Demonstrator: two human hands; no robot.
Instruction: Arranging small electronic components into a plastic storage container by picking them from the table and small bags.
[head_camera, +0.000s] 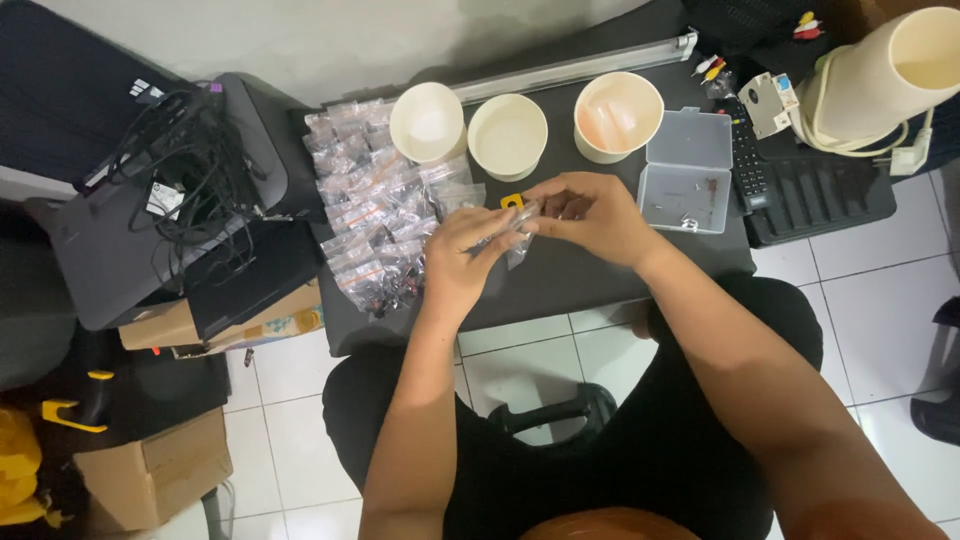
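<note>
Centre of the frame, both hands meet over the dark table (560, 280). The left hand (462, 255) and the right hand (592, 215) pinch a small clear plastic bag (516, 232) between them, fingers (500, 228) curled tight on its top edge, and the bag hangs just above the table surface. A small yellow piece (511, 201) peeks out right behind the fingertips.

Left of the hands lies a big heap of small clear bags (375, 215), each with dark bits inside and some with a red stripe; the heap runs from upper centre down to the table's near edge. Along the top stand three round cream cups: left cup (427, 122), middle cup (507, 136), right cup (617, 115), that last one holding pale pinkish pieces. Right of the hands sits an open clear plastic box (688, 172), lid flipped up, a few tiny parts on its floor. Beside it, a black remote control (746, 155).

Upper left, a tangle of black cables (190, 170) lies on dark flat devices. Lower left, a brown cardboard box (150, 470) rests on the white tiled floor (290, 400).
</note>
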